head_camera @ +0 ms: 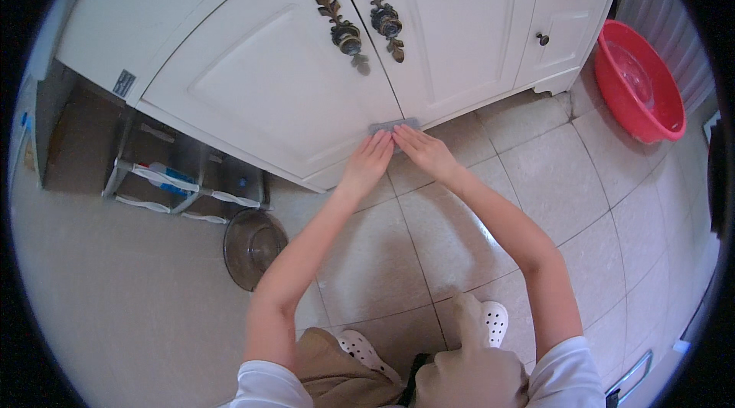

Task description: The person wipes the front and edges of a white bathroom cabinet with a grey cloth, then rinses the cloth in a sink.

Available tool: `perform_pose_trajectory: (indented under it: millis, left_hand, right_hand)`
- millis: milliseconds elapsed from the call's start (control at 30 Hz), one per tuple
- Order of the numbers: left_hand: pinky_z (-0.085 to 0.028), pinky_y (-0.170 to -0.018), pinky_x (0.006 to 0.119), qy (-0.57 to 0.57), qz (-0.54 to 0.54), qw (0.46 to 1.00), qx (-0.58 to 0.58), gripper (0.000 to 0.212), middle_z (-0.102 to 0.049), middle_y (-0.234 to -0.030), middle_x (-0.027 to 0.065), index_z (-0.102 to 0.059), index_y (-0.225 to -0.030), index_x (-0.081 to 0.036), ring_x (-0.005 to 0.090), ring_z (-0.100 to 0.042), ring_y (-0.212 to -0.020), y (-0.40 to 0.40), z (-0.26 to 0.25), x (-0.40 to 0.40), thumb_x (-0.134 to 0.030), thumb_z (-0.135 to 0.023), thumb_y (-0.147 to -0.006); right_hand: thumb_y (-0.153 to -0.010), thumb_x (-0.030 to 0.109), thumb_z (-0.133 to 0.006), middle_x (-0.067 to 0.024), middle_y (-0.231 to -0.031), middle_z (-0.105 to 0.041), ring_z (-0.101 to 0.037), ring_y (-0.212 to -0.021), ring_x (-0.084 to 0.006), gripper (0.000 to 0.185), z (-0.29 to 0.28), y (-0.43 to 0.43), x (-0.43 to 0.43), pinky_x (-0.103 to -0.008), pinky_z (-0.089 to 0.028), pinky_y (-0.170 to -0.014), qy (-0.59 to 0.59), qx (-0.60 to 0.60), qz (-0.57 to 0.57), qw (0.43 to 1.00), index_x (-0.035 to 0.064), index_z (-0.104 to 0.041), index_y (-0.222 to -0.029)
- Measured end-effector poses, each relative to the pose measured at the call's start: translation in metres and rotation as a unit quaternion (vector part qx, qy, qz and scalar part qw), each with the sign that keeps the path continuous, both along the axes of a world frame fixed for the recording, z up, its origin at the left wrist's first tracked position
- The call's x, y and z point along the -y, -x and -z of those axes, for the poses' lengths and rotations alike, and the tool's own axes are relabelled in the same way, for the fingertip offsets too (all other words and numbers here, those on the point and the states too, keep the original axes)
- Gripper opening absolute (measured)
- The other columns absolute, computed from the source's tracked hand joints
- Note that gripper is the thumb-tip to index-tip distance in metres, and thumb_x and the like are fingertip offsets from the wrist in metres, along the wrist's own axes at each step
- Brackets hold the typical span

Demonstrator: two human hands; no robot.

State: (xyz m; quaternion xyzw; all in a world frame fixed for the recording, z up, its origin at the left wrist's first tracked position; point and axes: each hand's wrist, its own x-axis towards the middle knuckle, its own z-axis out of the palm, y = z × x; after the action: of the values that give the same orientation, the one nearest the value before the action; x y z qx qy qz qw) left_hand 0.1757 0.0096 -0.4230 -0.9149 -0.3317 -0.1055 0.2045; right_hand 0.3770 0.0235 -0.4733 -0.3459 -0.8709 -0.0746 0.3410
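Both hands meet at the bottom of a white cabinet (pixel 252 92), just under the gap between its two doors. My left hand (pixel 368 160) and my right hand (pixel 426 151) lie side by side with their fingertips on a folded grey cloth (pixel 396 125). They hold it against the cabinet's lower edge, fingers extended and close together. Part of the cloth is hidden under the fingers. Higher on the doors are an ornate bronze-coloured left handle (pixel 345 35) and a matching right handle (pixel 383 17).
A red plastic basin (pixel 637 86) holding water stands on the tiled floor (pixel 385 259) at right. To the left are a clear drawer organiser (pixel 189 178) and a round transparent bin (pixel 252 250). White clogs (pixel 367 350) are on my feet below.
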Motion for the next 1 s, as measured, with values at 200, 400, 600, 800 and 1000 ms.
perform_pose_trajectory:
  millis: [200,400,600,800,1000]
  left_hand:
    - [-0.035,-0.105,0.043,-0.077,0.010,0.997,0.011,0.044,-0.049,-0.133,0.0123,-0.052,-0.124,-0.001,0.0268,-0.043,-0.128,0.040,-0.116,0.026,-0.010,-0.053,-0.081]
    - [-0.038,-0.102,0.043,-0.171,-0.018,0.985,0.006,0.043,-0.050,-0.133,0.0115,-0.054,-0.124,-0.003,0.0261,-0.046,-0.126,0.060,-0.204,0.022,-0.008,-0.054,-0.081]
    - [-0.042,-0.098,0.042,-0.191,-0.017,0.981,0.038,0.039,-0.056,-0.126,0.0116,-0.059,-0.116,-0.001,0.0252,-0.053,-0.118,0.080,-0.165,-0.011,-0.007,-0.054,-0.077]
    - [-0.043,-0.098,0.040,-0.169,-0.026,0.984,0.058,0.035,-0.059,-0.121,0.0108,-0.062,-0.112,-0.001,0.0243,-0.056,-0.114,0.075,-0.124,-0.014,-0.009,-0.054,-0.078]
    - [-0.045,-0.094,0.035,-0.183,0.006,0.982,0.047,0.035,-0.060,-0.118,0.0072,-0.061,-0.110,-0.003,0.0194,-0.058,-0.106,0.074,-0.079,-0.013,-0.012,-0.055,-0.076]
  right_hand:
    - [-0.079,0.011,-0.053,-0.0130,-0.133,-0.049,-0.048,-0.123,-0.0265,0.048,-0.112,0.027,0.012,-0.0376,-0.043,-0.099,-0.100,-0.047,-0.034,0.993,0.0009,-0.049,-0.126]
    - [-0.079,0.010,-0.054,-0.0109,-0.131,-0.051,-0.049,-0.121,-0.0252,0.042,-0.203,0.058,-0.014,-0.0370,-0.042,-0.099,-0.253,-0.055,-0.048,0.965,0.0013,-0.053,-0.120]
    - [-0.075,0.008,-0.057,-0.0084,-0.128,-0.055,-0.054,-0.117,-0.0222,0.042,-0.182,0.076,-0.036,-0.0353,-0.045,-0.096,-0.255,-0.043,-0.051,0.965,0.0032,-0.057,-0.116]
    - [-0.078,0.010,-0.055,-0.0067,-0.131,-0.052,-0.050,-0.121,-0.0203,0.041,-0.142,0.065,-0.039,-0.0348,-0.044,-0.095,-0.214,-0.012,-0.044,0.976,0.0033,-0.056,-0.118]
    - [-0.078,0.011,-0.054,-0.0062,-0.133,-0.051,-0.049,-0.123,-0.0206,0.047,-0.097,0.059,-0.039,-0.0347,-0.042,-0.098,-0.161,0.045,-0.077,0.983,0.0039,-0.052,-0.124]
